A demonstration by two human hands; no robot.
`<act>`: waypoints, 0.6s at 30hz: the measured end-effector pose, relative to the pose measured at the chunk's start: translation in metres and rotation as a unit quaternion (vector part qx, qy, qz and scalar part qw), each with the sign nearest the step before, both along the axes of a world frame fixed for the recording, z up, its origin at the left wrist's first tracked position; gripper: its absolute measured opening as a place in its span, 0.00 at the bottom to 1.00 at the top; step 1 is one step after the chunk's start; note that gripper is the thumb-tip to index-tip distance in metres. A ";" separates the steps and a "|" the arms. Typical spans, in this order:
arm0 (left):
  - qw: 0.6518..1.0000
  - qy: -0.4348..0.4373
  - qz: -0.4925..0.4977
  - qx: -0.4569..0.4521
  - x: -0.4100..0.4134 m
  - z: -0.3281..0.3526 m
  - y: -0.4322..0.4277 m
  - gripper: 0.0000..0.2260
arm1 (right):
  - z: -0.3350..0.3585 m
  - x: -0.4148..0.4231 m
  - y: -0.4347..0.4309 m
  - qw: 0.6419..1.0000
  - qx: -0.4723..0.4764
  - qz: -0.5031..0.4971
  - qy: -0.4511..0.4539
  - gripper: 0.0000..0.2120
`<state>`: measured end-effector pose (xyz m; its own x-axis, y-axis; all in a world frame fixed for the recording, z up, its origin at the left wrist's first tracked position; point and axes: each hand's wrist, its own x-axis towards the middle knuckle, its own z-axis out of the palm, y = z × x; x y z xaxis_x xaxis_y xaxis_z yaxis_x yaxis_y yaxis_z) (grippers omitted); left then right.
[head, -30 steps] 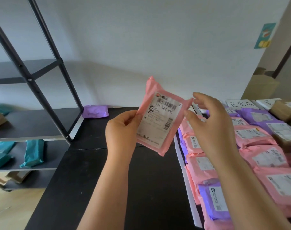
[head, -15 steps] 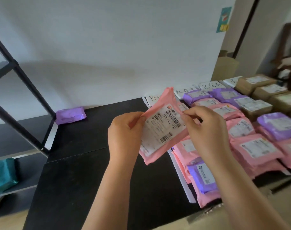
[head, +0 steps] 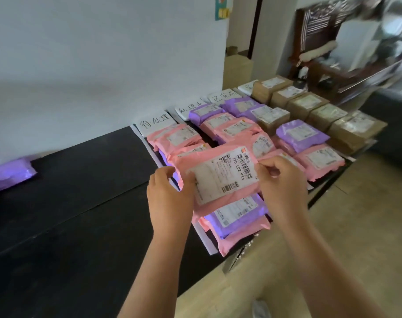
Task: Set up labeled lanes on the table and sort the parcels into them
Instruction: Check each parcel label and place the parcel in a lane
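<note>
While both hands hold it just above the near end of the leftmost lane, the pink parcel (head: 220, 177) lies almost flat, its white shipping label facing up. The left hand (head: 170, 198) grips the parcel's left edge, fingers (head: 164, 174) curled round it. The right hand (head: 280, 182) pinches the right edge beside the barcode with bent fingers (head: 267, 164). Right beneath is a purple mailer (head: 239, 214) stacked on another pink one, at the near edge of the black worktop (head: 69, 203). Rows of pink and purple parcels run toward the far wall, with brown boxes (head: 310, 106) on the right and handwritten paper labels (head: 157, 121) at their far ends. A lone purple bag (head: 9, 174) lies far left, well apart.
</note>
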<state>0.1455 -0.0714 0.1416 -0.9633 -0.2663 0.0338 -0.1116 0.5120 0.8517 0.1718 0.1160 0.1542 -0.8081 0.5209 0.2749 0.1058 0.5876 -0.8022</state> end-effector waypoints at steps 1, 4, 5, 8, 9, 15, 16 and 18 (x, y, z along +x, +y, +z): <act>1.000 -0.015 -0.006 0.004 -0.001 -0.003 0.007 0.18 | -0.003 -0.002 0.008 1.000 -0.005 -0.006 -0.003 0.12; 0.999 -0.023 -0.032 -0.014 -0.005 -0.011 0.049 0.15 | -0.012 -0.010 0.049 1.000 -0.023 -0.012 -0.016 0.12; 0.999 -0.025 -0.032 -0.013 -0.007 -0.015 0.065 0.15 | -0.015 -0.014 0.065 0.999 -0.024 -0.007 -0.021 0.12; 0.998 -0.052 -0.026 0.009 -0.014 -0.020 0.116 0.14 | -0.025 -0.025 0.116 0.999 -0.030 0.012 -0.041 0.09; 0.998 -0.058 -0.029 0.016 -0.016 -0.021 0.134 0.15 | -0.028 -0.028 0.133 0.998 -0.031 0.015 -0.045 0.09; 0.998 -0.052 -0.014 0.032 -0.029 -0.032 0.216 0.15 | -0.047 -0.051 0.215 0.993 -0.032 0.057 -0.099 0.06; 0.998 -0.053 -0.009 0.036 -0.032 -0.035 0.224 0.16 | -0.048 -0.057 0.223 0.992 -0.035 0.065 -0.105 0.07; 0.997 -0.062 0.006 0.048 -0.042 -0.039 0.236 0.16 | -0.050 -0.071 0.233 0.990 -0.034 0.082 -0.107 0.09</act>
<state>0.1034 0.1641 0.1028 -0.9553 -0.2741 -0.1109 -0.2240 0.4264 0.8764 0.1008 0.3490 0.1040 -0.9198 0.3884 0.0566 0.1854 0.5569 -0.8096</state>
